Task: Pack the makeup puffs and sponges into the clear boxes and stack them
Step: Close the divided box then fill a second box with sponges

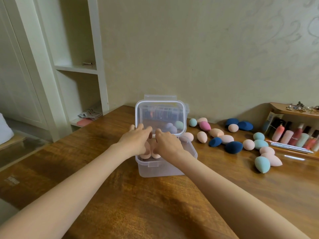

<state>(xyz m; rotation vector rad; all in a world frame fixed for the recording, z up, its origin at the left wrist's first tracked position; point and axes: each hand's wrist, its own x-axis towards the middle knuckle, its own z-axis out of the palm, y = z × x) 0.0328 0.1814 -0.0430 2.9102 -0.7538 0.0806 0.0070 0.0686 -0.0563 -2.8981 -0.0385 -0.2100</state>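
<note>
A clear plastic box point(160, 169) stands in the middle of the wooden table point(120, 195). Peach sponges point(146, 155) lie inside it. Its clear lid point(160, 114) stands nearly upright over the box's far side. My left hand point(136, 140) and my right hand point(167, 144) sit side by side above the box, fingers curled on the lid's lower edge. Loose sponges lie to the right: dark blue point(233, 147), mint point(262, 163), pink point(205, 125) and several peach ones point(202, 136). More sponges show through the lid, behind it.
A wooden rack with cosmetic bottles point(293, 135) stands at the right edge, with a silver pen-like item point(290, 147) in front. A white shelf unit point(77, 69) rises at the left. The wall runs just behind the box.
</note>
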